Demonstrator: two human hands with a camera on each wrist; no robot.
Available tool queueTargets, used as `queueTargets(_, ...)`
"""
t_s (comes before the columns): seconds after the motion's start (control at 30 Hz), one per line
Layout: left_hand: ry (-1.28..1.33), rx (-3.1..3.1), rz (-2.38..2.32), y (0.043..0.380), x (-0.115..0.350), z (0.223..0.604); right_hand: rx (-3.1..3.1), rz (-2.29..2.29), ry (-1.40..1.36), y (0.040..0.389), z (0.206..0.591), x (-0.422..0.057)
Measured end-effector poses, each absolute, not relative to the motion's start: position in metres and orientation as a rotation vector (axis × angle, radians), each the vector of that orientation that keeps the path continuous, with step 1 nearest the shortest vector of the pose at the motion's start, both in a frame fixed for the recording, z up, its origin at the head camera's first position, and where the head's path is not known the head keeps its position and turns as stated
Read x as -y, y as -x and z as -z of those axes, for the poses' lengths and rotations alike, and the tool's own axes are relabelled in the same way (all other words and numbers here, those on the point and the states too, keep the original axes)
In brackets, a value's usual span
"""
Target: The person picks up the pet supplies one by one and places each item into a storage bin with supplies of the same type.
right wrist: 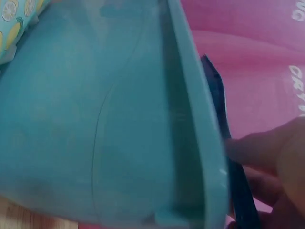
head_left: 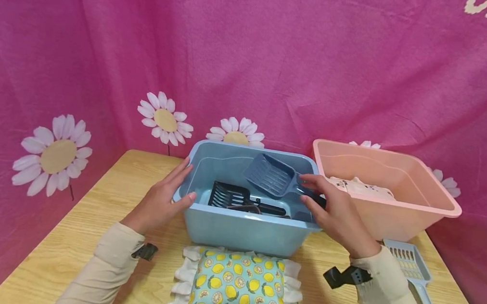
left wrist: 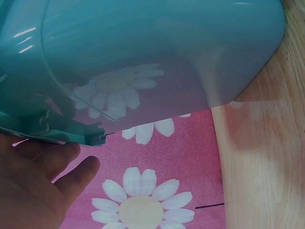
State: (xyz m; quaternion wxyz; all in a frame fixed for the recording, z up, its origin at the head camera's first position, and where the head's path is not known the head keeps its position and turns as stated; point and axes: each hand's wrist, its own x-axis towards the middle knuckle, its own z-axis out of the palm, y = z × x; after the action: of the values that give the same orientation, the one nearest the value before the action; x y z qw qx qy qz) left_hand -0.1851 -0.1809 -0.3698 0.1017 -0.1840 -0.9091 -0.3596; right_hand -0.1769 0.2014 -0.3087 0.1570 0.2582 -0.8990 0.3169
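Note:
My right hand (head_left: 337, 209) pinches the handle of a dark blue litter scoop (head_left: 271, 174), its slotted head tilted over the blue tub (head_left: 237, 228). In the right wrist view the scoop's dark handle (right wrist: 238, 191) shows edge-on beyond the tub's rim, with the thumb against it. My left hand (head_left: 161, 204) rests on the tub's left rim with fingers spread and fairly straight. From the left wrist view, the left fingers (left wrist: 78, 179) lie along the rim's underside. Inside the tub sits a black slotted scoop (head_left: 233, 197), with other items partly hidden by the front wall.
To the right stands a pink tub (head_left: 387, 217) holding a folded pale patterned cloth (head_left: 362, 187). A grey-blue scoop (head_left: 419, 278) lies on the wooden table (head_left: 67, 233) near its right edge. A lemon-print ruffled cushion (head_left: 238, 286) lies in front. Pink flowered fabric (head_left: 251, 66) hangs behind.

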Motion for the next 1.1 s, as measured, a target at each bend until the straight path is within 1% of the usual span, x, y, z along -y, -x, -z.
queueTargets(0.23,0.555,2.677,1.074,0.186,0.18,0.37,2.617,-0.933,-0.85,0.201,0.314,-0.181)
queueTargets(0.5,0.561,2.673,1.062,0.185,0.181,0.37,2.709,-0.961,-0.958,0.218,0.32,-0.168)
queueTargets(0.83,0.556,2.668,1.069,0.185,0.181,0.371,2.805,-0.858,-1.005,0.221,0.323,-0.166)
queueTargets(1.1,0.543,2.676,1.067,0.184,0.18,0.37,2.819,-0.896,-1.015,0.221,0.323,-0.166)
